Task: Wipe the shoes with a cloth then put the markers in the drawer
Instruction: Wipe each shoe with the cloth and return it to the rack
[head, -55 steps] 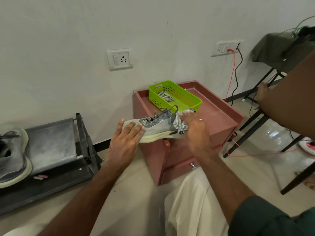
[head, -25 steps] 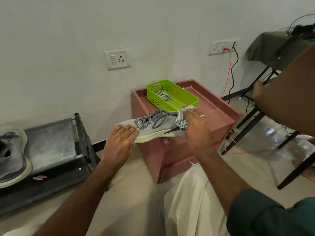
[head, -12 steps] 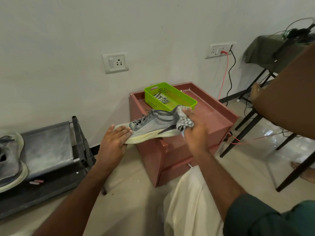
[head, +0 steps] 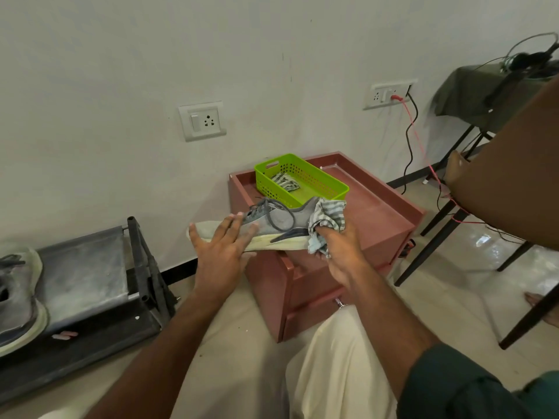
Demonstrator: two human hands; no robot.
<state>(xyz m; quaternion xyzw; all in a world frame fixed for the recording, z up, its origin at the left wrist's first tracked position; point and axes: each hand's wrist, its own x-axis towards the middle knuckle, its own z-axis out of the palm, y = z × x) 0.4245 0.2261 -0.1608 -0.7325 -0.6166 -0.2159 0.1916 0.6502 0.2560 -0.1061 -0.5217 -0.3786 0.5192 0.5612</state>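
Grey shoe (head: 281,225) lies sideways, toe left.

cloth (head: 328,219) slid down onto shoe's (head: 272,225) heel

A person wipes a grey shoe (head: 281,220) over a red-brown drawer cabinet (head: 390,213).
The left hand (head: 222,252) steadies the toe with straight fingers; the right hand (head: 340,247) grips a striped cloth (head: 329,214) against the heel.

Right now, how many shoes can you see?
2. One grey shoe lies on the red cabinet under the left hand and right hand; the other shoe sits on the black rack, partly cut off.
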